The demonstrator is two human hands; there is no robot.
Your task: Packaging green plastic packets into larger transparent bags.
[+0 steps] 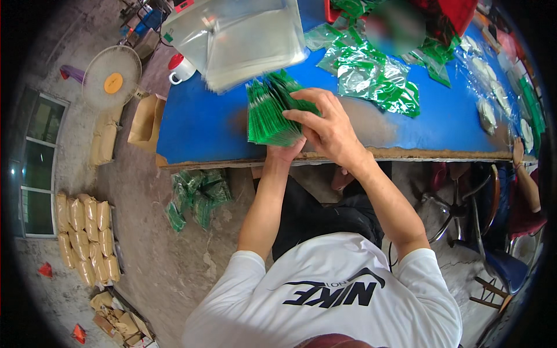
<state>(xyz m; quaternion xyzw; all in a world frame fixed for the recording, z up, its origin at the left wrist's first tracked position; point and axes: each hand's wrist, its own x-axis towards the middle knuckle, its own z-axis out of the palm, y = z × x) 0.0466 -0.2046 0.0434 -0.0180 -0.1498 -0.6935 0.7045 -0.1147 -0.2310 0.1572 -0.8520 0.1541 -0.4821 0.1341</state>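
Observation:
A thick fanned stack of green-and-clear plastic packets (270, 116) is held upright over the near edge of the blue table (203, 127). My left hand (285, 151) grips the stack from below, its fingers mostly hidden behind the packets. Curled around the right side of the same stack, my right hand (331, 124) has its fingertips against the packets' edges. Just beyond the stack lies a pile of large clear plastic sheets or bags (249, 52). More loose green-and-clear packets (377, 78) are spread on the table to the right of it.
A white mug with a red top (181, 68) stands at the table's left edge. A red bin (458, 17) is at the far side. Green packets (197, 194) lie on the floor, near a fan (112, 82) and stacked tan bags (87, 232). Another person's arm (527, 182) reaches in at right.

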